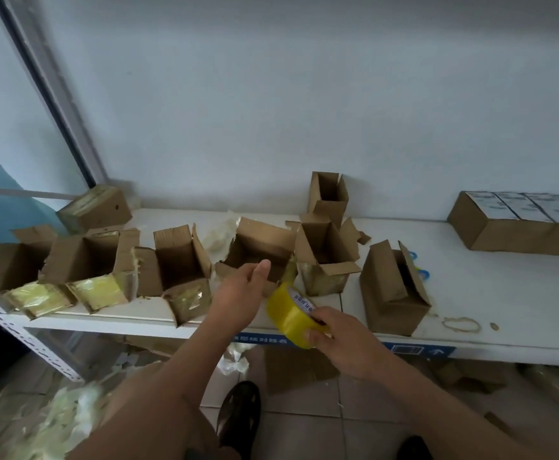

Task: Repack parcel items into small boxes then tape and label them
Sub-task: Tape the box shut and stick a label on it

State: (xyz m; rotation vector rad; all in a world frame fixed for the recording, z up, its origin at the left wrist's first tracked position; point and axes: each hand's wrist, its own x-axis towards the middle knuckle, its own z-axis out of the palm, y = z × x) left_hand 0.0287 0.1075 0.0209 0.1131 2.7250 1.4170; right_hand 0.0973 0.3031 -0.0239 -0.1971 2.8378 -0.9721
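Note:
Several small cardboard boxes stand open along the white shelf [470,293]. My right hand [341,340] grips a roll of yellow packing tape [288,312] just in front of the shelf's edge. My left hand [243,290] reaches over the shelf's edge to the middle open box [261,247], thumb up at the box's near flap; I cannot tell whether the fingers pinch the flap. To the right stands a box [392,287] with half-closed flaps. A box [182,257] left of my hand has old yellow tape on its hanging flap.
A long carton [510,227] with white packets sits at the back right. Blue scissor handles [419,265] show behind the right box. A rubber band [460,324] lies on the shelf. Torn tape and cardboard scraps litter the tiled floor by my shoes.

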